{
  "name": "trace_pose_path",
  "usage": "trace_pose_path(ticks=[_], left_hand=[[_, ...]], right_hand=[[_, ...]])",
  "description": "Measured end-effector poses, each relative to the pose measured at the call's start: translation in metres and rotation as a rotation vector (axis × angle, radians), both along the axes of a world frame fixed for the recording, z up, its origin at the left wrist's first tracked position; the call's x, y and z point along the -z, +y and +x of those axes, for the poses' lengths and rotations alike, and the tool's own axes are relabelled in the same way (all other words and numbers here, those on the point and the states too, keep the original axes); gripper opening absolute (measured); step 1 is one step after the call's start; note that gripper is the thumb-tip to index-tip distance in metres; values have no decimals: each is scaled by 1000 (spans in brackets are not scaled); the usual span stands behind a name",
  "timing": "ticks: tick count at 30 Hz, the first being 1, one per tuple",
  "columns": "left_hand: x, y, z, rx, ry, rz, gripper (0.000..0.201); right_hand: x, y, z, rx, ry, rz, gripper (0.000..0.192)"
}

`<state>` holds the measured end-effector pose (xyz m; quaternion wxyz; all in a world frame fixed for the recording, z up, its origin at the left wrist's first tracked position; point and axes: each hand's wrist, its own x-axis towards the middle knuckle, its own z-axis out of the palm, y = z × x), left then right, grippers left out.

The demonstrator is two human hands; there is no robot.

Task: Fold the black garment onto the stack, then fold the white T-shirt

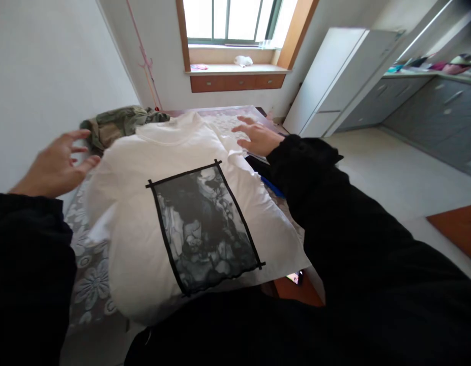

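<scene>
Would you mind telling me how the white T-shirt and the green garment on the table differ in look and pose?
The white T-shirt is spread flat with a dark rectangular print facing up; the green garment lies crumpled in a heap with no print visible. The T-shirt covers most of the table, while the green garment sits at the far corner by the wall. The right hand rests on the T-shirt; the left hand hovers near the green garment. Both lie on the floral-covered table.

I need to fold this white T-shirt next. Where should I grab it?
Probably at the shoulders of the white T-shirt, one on each side of the collar. It lies flat, print up, collar at the far end. The left hand and right hand are both open near those far corners.
</scene>
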<state>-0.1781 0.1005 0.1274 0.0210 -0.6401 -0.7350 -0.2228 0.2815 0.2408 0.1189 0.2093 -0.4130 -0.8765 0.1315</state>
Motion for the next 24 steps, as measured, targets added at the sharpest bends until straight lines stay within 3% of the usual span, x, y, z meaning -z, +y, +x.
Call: trace_pose_path(ticks=[2, 4, 6, 8, 11, 13, 15, 20, 24], left_hand=[[28, -24, 8, 134, -44, -86, 96], [59, -62, 20, 268, -75, -152, 82], [89, -104, 31, 295, -116, -243, 67], [112, -145, 38, 218, -136, -286, 54], [138, -195, 44, -18, -101, -215, 54], [148, -216, 51, -122, -62, -172, 59], [154, -225, 61, -149, -49, -148, 60], [154, -213, 90, -145, -136, -127, 52], [147, -207, 92, -249, -344, -247, 46]], right_hand=[[30, -29, 2, -103, -59, 64, 37], [61, -68, 9, -178, -90, 47, 38], [88, -107, 21, -170, -93, -10, 37], [110, -140, 37, -62, -105, -77, 33], [132, -176, 63, 169, -176, -167, 34], [140, -191, 78, 280, -223, -214, 37], [144, -200, 86, 348, -269, -250, 40], [143, -197, 82, 447, -413, -311, 42], [146, -187, 80, 485, -495, -272, 35]])
